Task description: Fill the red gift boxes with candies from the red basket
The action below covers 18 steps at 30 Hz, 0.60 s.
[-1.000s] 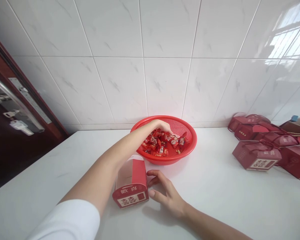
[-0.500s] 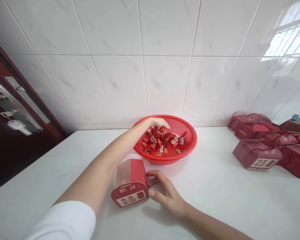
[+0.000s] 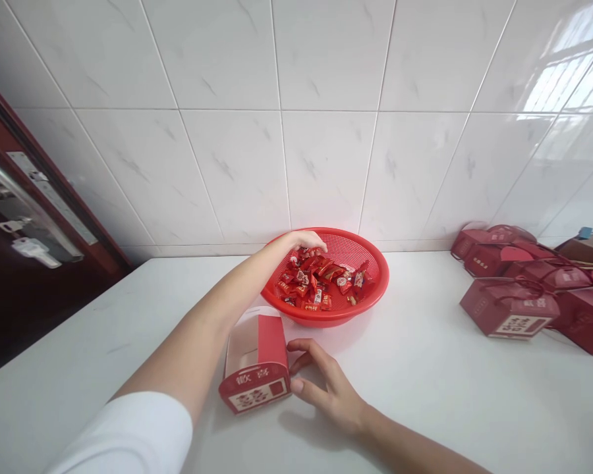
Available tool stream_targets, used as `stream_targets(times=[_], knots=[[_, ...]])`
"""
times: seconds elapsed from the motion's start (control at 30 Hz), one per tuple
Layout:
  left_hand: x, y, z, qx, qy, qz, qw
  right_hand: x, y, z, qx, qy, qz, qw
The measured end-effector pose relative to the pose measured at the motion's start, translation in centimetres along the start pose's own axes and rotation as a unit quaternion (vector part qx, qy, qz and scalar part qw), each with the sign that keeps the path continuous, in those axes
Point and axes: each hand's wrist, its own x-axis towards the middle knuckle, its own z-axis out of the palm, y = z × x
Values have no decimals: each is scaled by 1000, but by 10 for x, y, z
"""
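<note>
My left hand (image 3: pixel 307 241) reaches into a red plastic basket (image 3: pixel 383 280), bent down over a heap of red-wrapped candies (image 3: pixel 321 280). Its fingertips are mostly hidden, so I cannot tell whether they hold a candy. In front of the basket stands a red and white cardboard gift box (image 3: pixel 273 342) with its top open and dark red end panel facing me. Part of the box's inside shows; my left forearm crosses over its left edge. At the box's right side rests my right hand (image 3: pixel 329 388), thumb and fingers apart, fingertips at or against the wall.
Several dark red gift boxes with cord handles (image 3: pixel 511 306) are grouped at the right of the white counter (image 3: pixel 415 368). A tiled wall (image 3: pixel 331 171) rises behind. On the left is a dark door with keys (image 3: pixel 34 250) hanging in its lock.
My left hand has shifted slightly left in the basket, its fingers lower toward the candies. My right hand and the gift box have hardly moved.
</note>
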Motion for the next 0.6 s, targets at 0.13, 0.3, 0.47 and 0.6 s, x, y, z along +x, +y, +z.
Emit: stream_targets(times=[0.13,0.3,0.47,0.6], knots=[[-4,-4,1,22,10,-18,1000,0,1,0,-1,2,-2,1000],[-9,-5,-1,43,16,-29,998,0,2,0,-1,2,4,1000],[-6,13,4,39,10,-2,999,1,3,0,-2,4,0,1000],[-7,36,15,25,3,33,999,0,3,1,-7,4,7,1000]])
